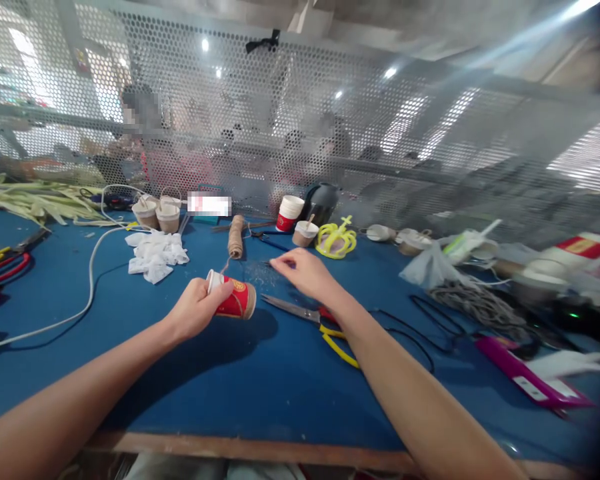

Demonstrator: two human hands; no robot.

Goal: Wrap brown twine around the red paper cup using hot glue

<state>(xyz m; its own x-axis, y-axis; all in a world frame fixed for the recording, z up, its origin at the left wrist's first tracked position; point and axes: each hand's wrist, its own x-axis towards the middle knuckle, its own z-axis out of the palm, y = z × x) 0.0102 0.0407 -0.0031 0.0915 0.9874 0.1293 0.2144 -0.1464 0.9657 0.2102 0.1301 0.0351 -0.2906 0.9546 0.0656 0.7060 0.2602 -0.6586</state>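
My left hand [195, 308] is wrapped round a red and white paper cup [237, 298], held on its side above the table. The cup carries a gold emblem, and brown twine seems wound around its right end. From near the cup a strand runs up to a roll of brown twine [236, 237]. My right hand [303, 270] is closed in a pinch to the right of the cup, over small pale scraps. Something thin and dark may be at its fingertips, too small to name. Scissors [300, 311] with red and yellow handles lie partly under my right forearm.
Behind stand small twine-wrapped cups [168, 217], stacked paper cups [289, 213] and a yellow crown-shaped piece [336, 240]. Crumpled white tissue [156, 253] and a white cable [93, 280] lie left. A purple packet [525, 373] and dark cords [430, 320] lie right. A perforated screen [260, 100] closes the back.
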